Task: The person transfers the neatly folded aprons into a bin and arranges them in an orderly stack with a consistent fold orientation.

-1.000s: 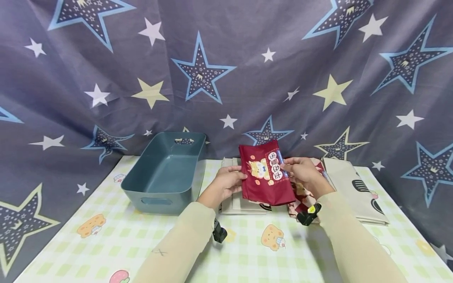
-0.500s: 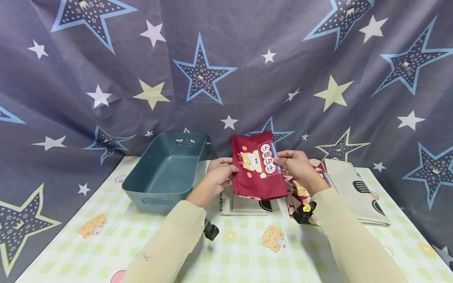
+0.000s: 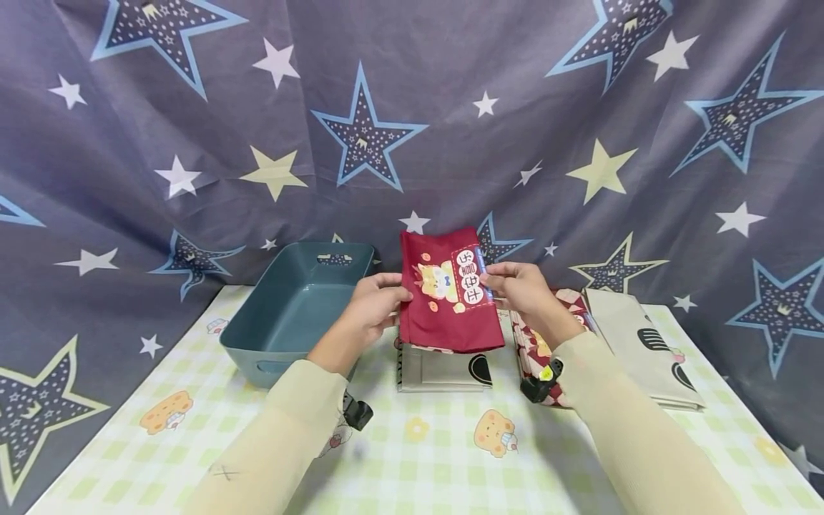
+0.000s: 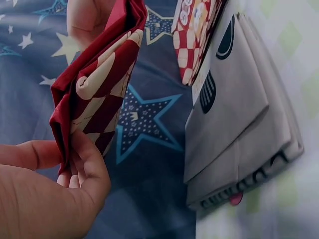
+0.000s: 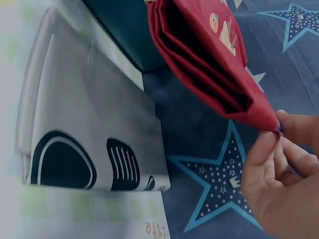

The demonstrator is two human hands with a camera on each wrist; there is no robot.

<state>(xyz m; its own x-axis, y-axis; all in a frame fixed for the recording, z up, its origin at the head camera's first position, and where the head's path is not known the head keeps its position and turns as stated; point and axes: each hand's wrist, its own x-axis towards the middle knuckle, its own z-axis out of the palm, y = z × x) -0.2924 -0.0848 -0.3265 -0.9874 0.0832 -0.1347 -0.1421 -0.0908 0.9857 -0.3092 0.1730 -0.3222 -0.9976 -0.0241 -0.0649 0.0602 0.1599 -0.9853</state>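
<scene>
A folded red cloth (image 3: 428,325) with a printed cartoon animal and white characters is held up over the table, its face tilted toward the head camera. My left hand (image 3: 370,307) pinches its left edge between thumb and fingers. At the opposite edge, beside the blue label strip, my right hand (image 3: 524,293) pinches it too. The left wrist view shows red-and-cream checks on the underside of the cloth (image 4: 102,94). Open folds of the red cloth (image 5: 199,69) face the right wrist camera. Below it lies a folded beige cloth (image 3: 444,373) with black prints.
A blue-green plastic bin (image 3: 251,365) with handle slots stands left of the hands. Right of the beige cloth lies a folded red patterned cloth (image 3: 529,350), then another folded beige cloth (image 3: 634,343). A starry curtain (image 3: 412,107) hangs behind the checked table (image 3: 438,472).
Both hands have carried the red cloth leftward and a little upward, closer to the bin. More of the beige cloth beneath and the red patterned cloth shows now.
</scene>
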